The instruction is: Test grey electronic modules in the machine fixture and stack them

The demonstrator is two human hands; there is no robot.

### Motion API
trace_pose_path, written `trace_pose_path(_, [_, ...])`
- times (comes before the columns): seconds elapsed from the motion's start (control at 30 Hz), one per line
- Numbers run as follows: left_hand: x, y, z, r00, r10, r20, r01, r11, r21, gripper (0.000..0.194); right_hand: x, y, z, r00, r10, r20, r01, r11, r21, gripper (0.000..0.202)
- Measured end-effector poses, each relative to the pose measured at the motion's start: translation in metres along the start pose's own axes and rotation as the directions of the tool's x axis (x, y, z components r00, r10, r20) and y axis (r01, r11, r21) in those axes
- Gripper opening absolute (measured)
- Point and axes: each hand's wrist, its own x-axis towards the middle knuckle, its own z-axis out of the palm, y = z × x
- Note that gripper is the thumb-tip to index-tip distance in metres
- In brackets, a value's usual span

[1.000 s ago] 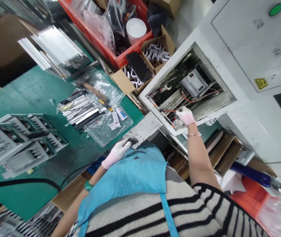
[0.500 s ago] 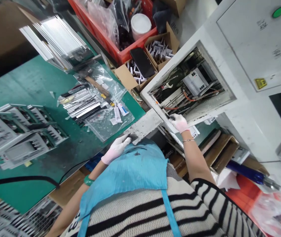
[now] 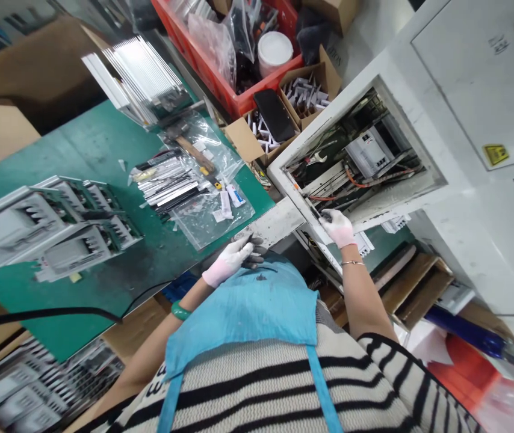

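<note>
My left hand (image 3: 230, 260), in a white glove with grey, soiled fingertips, is low over the worn white metal bar (image 3: 279, 224) beside the green table. Its thumb and fingers are drawn together around something small and dark that I cannot make out. My right hand (image 3: 338, 228), also gloved, is at the lower edge of the white machine frame (image 3: 304, 210). Its fingers are curled at that edge, and whatever is under them is hidden. Inside the frame's opening a grey-white boxed unit (image 3: 368, 151) with an orange cable and a wrench (image 3: 316, 158) are visible.
The green table (image 3: 99, 144) bears finned aluminium housings (image 3: 146, 72), open metal-cased units (image 3: 80, 243), a hammer (image 3: 194, 151) and metal strips (image 3: 167, 183) on plastic. Behind are a red crate (image 3: 239, 99), small cartons of white parts and a black phone (image 3: 274, 114). A black cable (image 3: 58, 311) crosses the front.
The view has shifted, so the scene sits farther right. My left hand has come slightly nearer my right hand, its grey fingertips now showing more. My right hand stays at the frame's edge.
</note>
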Motion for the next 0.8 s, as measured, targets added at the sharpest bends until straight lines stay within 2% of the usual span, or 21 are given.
trace_pose_path(0.1, [-0.001,0.001,0.006,0.999,-0.005,0.047,0.006,1.000,-0.015,0.046,-0.025,-0.032,0.006,0.998,-0.035,-0.059,0.050,0.961,0.274,0.034])
trace_pose_path(0.17, [-0.003,0.002,0.011,0.995,0.002,0.096,-0.001,1.000,-0.008,0.049,-0.050,-0.062,0.012,0.988,-0.155,0.022,0.125,0.869,0.478,0.037])
trace_pose_path(0.2, [-0.004,0.003,0.014,0.993,0.012,0.121,-0.012,1.000,0.000,0.050,-0.063,-0.077,0.015,0.965,-0.248,0.083,0.168,0.830,0.532,0.037])
trace_pose_path(0.3, [-0.009,0.004,0.022,0.979,0.061,0.195,-0.074,0.996,0.057,0.057,-0.098,-0.110,0.023,0.883,-0.451,0.129,0.300,0.754,0.584,0.041])
trace_pose_path(0.4, [-0.015,0.003,0.026,0.967,0.098,0.237,-0.131,0.983,0.129,0.060,-0.118,-0.121,0.029,0.835,-0.546,0.072,0.421,0.717,0.556,0.037])
trace_pose_path(0.47, [-0.019,0.001,0.026,0.965,0.098,0.243,-0.144,0.973,0.181,0.057,-0.127,-0.122,0.032,0.833,-0.549,0.062,0.429,0.715,0.552,0.035])
trace_pose_path(0.57, [-0.024,-0.003,0.019,0.953,0.094,0.287,-0.188,0.928,0.321,0.050,-0.142,-0.122,0.036,0.898,-0.429,0.091,0.288,0.733,0.616,0.038])
trace_pose_path(0.63, [-0.027,-0.007,0.014,0.934,0.067,0.350,-0.231,0.863,0.450,0.043,-0.156,-0.123,0.037,0.940,-0.330,0.084,0.205,0.745,0.634,0.037])
trace_pose_path(0.7, [-0.030,-0.013,0.010,0.918,0.022,0.395,-0.273,0.756,0.595,0.035,-0.174,-0.123,0.037,0.954,-0.295,0.050,0.212,0.784,0.583,0.028])
trace_pose_path(0.73, [-0.031,-0.017,0.010,0.912,0.005,0.411,-0.307,0.671,0.675,0.031,-0.185,-0.122,0.036,0.952,-0.302,0.039,0.238,0.817,0.525,0.022])
trace_pose_path(0.8, [-0.032,-0.026,0.014,0.894,-0.003,0.449,-0.402,0.438,0.804,0.029,-0.211,-0.119,0.037,0.953,-0.299,0.053,0.258,0.890,0.377,0.018])
